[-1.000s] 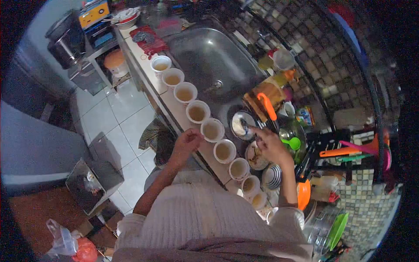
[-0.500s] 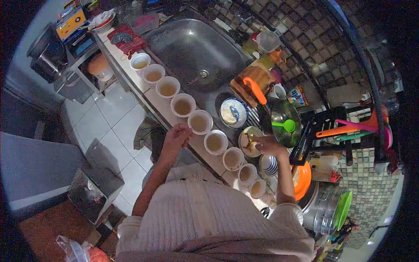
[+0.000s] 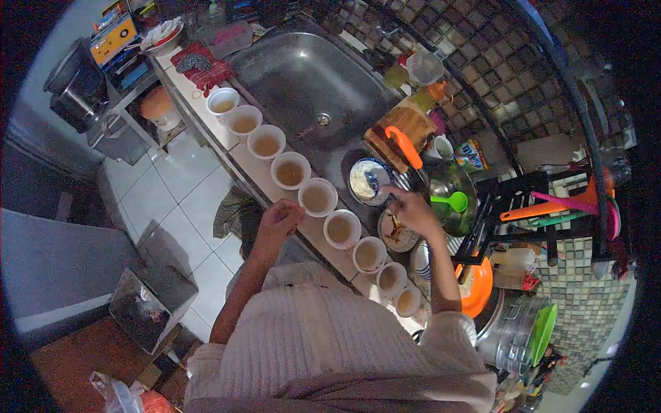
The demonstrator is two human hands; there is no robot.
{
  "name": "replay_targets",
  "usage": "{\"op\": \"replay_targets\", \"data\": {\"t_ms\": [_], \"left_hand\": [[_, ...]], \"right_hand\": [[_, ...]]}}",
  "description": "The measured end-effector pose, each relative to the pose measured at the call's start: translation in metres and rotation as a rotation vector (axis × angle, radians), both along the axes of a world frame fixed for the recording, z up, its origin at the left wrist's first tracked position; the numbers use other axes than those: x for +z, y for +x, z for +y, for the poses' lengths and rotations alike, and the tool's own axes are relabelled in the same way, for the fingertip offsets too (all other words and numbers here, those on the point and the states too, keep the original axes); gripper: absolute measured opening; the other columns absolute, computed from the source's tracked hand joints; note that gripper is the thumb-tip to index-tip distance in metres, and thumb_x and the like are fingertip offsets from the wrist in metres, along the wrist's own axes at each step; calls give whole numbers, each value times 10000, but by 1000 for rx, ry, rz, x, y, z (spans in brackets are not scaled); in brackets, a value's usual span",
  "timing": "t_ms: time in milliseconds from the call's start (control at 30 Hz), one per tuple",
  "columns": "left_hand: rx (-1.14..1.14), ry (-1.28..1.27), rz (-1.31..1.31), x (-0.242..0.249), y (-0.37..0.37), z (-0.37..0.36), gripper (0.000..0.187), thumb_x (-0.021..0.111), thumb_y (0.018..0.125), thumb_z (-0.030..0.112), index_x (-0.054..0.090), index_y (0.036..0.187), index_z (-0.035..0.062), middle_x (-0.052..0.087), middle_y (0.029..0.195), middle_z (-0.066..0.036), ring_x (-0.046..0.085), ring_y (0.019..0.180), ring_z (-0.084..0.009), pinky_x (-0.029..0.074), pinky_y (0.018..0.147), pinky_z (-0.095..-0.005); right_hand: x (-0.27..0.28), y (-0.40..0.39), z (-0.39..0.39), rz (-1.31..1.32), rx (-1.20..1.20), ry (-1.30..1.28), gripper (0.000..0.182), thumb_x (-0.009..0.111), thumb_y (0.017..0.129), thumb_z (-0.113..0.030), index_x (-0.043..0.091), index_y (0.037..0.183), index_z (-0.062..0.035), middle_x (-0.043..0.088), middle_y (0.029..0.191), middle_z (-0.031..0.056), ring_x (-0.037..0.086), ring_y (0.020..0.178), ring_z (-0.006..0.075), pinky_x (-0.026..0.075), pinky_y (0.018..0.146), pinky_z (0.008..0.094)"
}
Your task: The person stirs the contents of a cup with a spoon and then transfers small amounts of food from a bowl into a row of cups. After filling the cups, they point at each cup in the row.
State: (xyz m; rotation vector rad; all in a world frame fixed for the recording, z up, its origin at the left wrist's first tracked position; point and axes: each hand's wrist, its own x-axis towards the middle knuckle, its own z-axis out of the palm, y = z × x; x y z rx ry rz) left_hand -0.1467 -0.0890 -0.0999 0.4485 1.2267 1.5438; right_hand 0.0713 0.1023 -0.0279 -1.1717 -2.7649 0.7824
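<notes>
Several plastic cups of brownish liquid stand in a slanting row along the counter's front edge. My left hand is closed, fingers pinched together beside a middle cup; what it holds, if anything, is too small to name. Beyond the row, my right hand reaches over a plate with brown sauce or bits on it. Its fingertips are near the rim of a blue-patterned bowl with white contents; whether they grip anything is unclear.
A metal sink lies beyond the cups. To the right are a wooden board, an orange handle, a pan with a green ladle and an orange plate. A red cloth lies at the counter's far left.
My right hand has moved up and away from the brown-marked plate towards the blue-patterned bowl. My left hand has barely moved.
</notes>
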Motion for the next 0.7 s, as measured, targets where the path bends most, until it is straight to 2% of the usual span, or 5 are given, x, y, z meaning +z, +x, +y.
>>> {"op": "replay_targets", "data": {"t_ms": [100,167,400,600,700], "left_hand": [[-4,-15,33,1,-3,-1,147,574,793,206,531,858,81,536,710,26,409,557,-33,310,487,-176],[-21,-25,52,-1,-4,-2,157,578,792,213,532,858,78,537,719,25,409,559,-33,313,489,-176],[-21,27,35,-10,-2,-2,137,554,805,204,530,863,82,535,732,24,426,599,-36,340,537,-182],[-4,50,43,-8,-5,-3,131,533,817,200,526,867,79,535,745,27,426,614,-36,345,561,-183],[13,45,50,-4,-3,-3,141,526,822,206,525,864,71,529,734,27,427,616,-39,350,555,-188]], "right_hand": [[-8,-9,7,-4,162,-106,344,525,774,-164,510,1113,-106,545,544,108,530,454,175,419,478,306],[-8,-18,6,-276,40,-153,442,511,782,-414,478,1160,-187,589,896,188,577,807,332,447,739,386],[-24,-20,11,-187,218,-119,538,500,748,-524,507,1130,-146,573,995,155,545,927,308,417,807,375],[-14,-25,11,-60,166,-128,457,583,746,-391,515,1108,-121,560,1050,127,531,976,277,409,828,343],[22,-49,-11,106,35,-227,321,566,755,-74,546,1073,-108,553,773,45,490,674,82,403,641,216]]}}
